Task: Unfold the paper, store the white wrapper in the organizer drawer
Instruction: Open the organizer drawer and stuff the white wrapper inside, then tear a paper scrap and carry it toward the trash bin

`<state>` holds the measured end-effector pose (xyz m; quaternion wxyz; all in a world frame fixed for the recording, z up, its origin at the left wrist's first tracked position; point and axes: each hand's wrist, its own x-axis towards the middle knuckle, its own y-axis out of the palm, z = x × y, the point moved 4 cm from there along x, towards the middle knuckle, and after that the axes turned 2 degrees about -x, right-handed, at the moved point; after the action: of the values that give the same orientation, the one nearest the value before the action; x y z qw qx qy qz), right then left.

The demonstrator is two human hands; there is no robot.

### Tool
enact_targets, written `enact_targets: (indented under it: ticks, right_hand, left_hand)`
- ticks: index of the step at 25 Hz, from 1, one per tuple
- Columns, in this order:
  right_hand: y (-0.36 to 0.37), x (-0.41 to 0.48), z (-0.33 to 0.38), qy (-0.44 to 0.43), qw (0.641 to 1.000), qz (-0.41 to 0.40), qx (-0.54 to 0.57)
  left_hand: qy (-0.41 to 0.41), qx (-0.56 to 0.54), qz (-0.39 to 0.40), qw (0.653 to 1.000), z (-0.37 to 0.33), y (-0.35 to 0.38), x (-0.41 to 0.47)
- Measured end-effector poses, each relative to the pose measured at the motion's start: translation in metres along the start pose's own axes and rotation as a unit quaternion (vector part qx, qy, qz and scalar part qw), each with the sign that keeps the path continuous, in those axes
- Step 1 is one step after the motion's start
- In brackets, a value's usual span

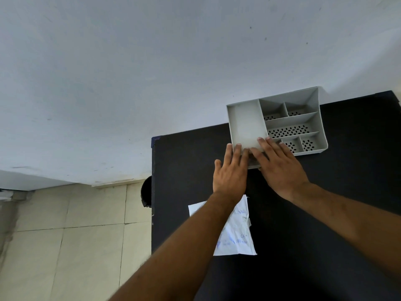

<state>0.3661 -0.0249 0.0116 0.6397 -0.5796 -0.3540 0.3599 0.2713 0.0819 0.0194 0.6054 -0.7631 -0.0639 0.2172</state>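
Observation:
A grey organizer (290, 119) with several compartments stands at the back of the black table (182, 170), against the wall. Its low drawer front (253, 165) shows between my two hands. My left hand (231, 172) lies flat with its fingertips on the organizer's front left rim. My right hand (280, 166) rests flat beside it, fingers spread over the front rim. Neither hand holds anything. The white wrapper (237, 237), printed in blue, lies flat on the table nearer to me, partly hidden under my left forearm.
The table's left edge runs close to my left arm, with tiled floor (65, 235) below it. A dark round object (146, 194) sits against that edge. A white wall (152, 61) stands right behind the organizer.

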Motion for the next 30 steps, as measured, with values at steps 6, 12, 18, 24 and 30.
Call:
enact_targets:
  ticks: [6, 12, 18, 24, 30]
  right_hand:
    - [0.000, 0.016, -0.006, -0.005, 0.999, 0.034, -0.018]
    - [-0.007, 0.023, -0.009, -0.001, 0.999, 0.053, -0.008]
    - [-0.011, 0.025, -0.004, 0.010, 0.997, 0.069, 0.018]
    - [-0.024, 0.005, 0.023, -0.005, 0.994, 0.100, 0.048]
    - [-0.013, -0.034, 0.095, -0.099, 0.974, 0.186, 0.081]
  left_hand:
    - [-0.003, 0.006, -0.064, 0.998, 0.004, -0.018, 0.017]
    - [0.007, 0.007, -0.096, 0.995, 0.014, -0.017, 0.025]
    - [0.011, -0.033, -0.074, 0.997, 0.011, -0.006, 0.011]
    - [-0.030, -0.118, -0.056, 0.991, 0.010, -0.002, -0.033]
    - [-0.280, -0.142, 0.009, 0.949, 0.065, 0.041, -0.116]
